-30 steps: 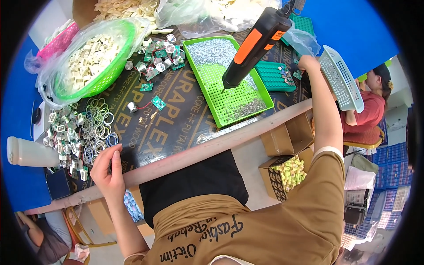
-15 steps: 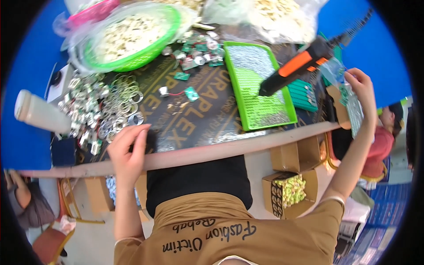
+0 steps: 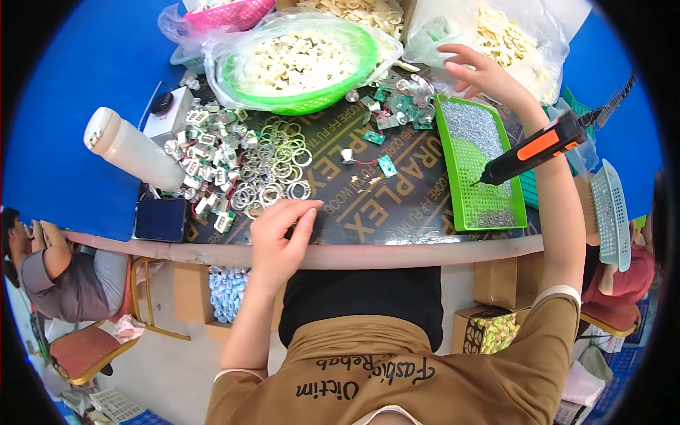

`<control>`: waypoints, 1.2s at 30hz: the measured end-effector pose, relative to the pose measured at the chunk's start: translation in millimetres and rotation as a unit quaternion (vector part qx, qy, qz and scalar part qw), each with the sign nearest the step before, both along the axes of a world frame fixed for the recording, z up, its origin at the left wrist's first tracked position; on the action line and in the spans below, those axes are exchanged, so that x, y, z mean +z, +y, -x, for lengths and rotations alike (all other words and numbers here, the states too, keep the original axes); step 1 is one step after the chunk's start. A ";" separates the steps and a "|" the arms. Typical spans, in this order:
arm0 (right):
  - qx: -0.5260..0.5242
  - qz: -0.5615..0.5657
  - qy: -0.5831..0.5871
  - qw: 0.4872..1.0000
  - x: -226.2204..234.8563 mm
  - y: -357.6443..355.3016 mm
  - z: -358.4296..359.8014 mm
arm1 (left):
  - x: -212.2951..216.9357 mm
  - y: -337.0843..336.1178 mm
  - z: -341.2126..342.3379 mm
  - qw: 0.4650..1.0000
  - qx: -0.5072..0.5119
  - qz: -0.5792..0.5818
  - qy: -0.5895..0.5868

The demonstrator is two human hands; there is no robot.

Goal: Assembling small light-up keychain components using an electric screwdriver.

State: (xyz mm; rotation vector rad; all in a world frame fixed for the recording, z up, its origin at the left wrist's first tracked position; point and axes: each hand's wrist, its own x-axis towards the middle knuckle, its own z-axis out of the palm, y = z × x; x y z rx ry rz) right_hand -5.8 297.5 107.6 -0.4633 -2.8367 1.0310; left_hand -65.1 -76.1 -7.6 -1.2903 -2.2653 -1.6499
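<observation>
My left hand point(image 3: 280, 237) hovers by the table's near edge, fingers loosely curled, thumb apart from the index finger, nothing in it. Just beyond lie metal and pale green rings point(image 3: 280, 166). My right hand point(image 3: 489, 74) reaches over the far end of a green tray point(image 3: 453, 191) of small metal parts, fingers spread and empty. Below that forearm an electric screwdriver point(image 3: 535, 150), black and orange, hangs on a coiled cord, its tip above the tray. In mid-table sits a small green circuit board point(image 3: 387, 166), wired in red to a round silver part point(image 3: 346, 155).
White-and-green parts point(image 3: 205, 152) are heaped left, beside a whitish bottle point(image 3: 134, 152) and a phone point(image 3: 161, 219). A green basket point(image 3: 297, 106) of pale pieces and a pile of circuit boards point(image 3: 400, 99) stand farther back. At right is a pale basket point(image 3: 613, 216); people sit at both sides.
My right hand has left the pale basket at the right and swung inward over the tray's far end. My left hand keeps its pose. The whole view has shifted, with the table lying further right.
</observation>
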 end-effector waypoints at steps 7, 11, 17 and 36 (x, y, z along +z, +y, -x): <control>-0.235 -0.016 0.300 0.924 -34.3 36.8 -118.8 | 5.9 -2.9 -1.1 1.000 -0.008 -0.002 -0.009; -0.298 0.088 0.515 0.799 -88.3 -54.7 -173.4 | 36.1 13.3 20.9 0.999 -0.021 0.014 0.031; -0.098 -0.098 0.455 0.880 -137.8 -174.7 -157.4 | 83.1 115.8 151.5 0.927 -0.012 0.234 0.293; -0.077 -0.119 0.401 0.905 -133.2 -184.7 -141.2 | 77.7 200.5 192.5 0.772 -0.105 0.602 0.174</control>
